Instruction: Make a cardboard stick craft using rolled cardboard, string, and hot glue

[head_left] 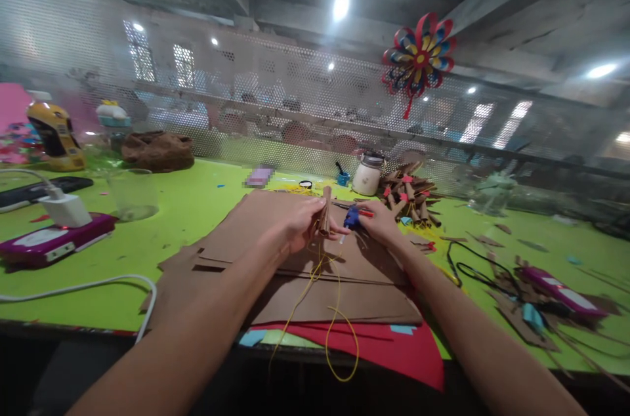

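Ideally, the rolled brown tube (325, 209) is steadied by a light pinch, since card this thin could probably be flattened by a hard squeeze. It is held by the left hand (301, 224), whose thumb and fingers are partly closed around it, with some fingertips stretched out to the right beyond it. By the right hand (378, 224), fingers curled, a small blue tool (351, 219) is gripped just to the right of the tube; it is perhaps a glue gun, though this cannot be confirmed. The tip is best brought close at a shallow angle, with the fingers kept clear and only a little pressure applied. The yellow string (315, 273) is best held out of the way, so that no loop is snagged.

The tube is located above the brown cardboard sheets (251, 232), near the middle of the green table (197, 206). It is slim and plain, with its dark, open end turned to the near side; its seam cannot be made out. Similar rolls, tipped with red, are heaped in a pile (418, 209) at the far right.
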A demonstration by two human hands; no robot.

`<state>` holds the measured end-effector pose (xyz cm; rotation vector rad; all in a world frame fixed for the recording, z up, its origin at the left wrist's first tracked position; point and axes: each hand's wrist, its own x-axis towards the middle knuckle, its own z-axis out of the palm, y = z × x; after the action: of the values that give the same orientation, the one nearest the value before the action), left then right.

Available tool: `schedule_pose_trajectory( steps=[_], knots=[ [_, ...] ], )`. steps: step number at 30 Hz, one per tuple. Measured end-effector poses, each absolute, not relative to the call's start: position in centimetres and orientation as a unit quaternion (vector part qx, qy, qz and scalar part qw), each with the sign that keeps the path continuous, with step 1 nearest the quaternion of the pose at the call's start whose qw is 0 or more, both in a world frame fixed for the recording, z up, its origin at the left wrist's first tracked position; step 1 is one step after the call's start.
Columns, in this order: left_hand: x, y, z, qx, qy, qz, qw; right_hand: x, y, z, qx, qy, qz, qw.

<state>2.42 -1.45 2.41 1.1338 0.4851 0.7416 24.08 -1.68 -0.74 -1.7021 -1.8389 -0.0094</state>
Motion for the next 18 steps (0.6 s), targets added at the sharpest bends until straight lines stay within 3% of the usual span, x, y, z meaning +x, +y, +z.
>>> schedule_pose_trajectory(
  steps=[3, 5, 10, 18],
  knots=[
    [2.5, -1.4, 2.3, 0.519, 0.23, 0.353, 0.743, 22.4, -3.6, 0.2, -0.529, -0.715, 0.12, 0.442],
    [2.5, -1.4, 2.3, 0.52, 0.237, 0.364, 0.736, 20.9, -4.8, 0.8, -0.48, -0.75, 0.158, 0.428],
    [2.7, -1.5, 2.3, 0.509, 0.248, 0.39, 0.726, 19.5, -5.2, 0.7, -0.493, -0.745, 0.153, 0.423],
    [2.8, -1.3, 2.4, 0.497, 0.264, 0.385, 0.731, 21.9, -3.4, -0.4, -0.527, -0.625, 0.12, 0.564]
  ],
)
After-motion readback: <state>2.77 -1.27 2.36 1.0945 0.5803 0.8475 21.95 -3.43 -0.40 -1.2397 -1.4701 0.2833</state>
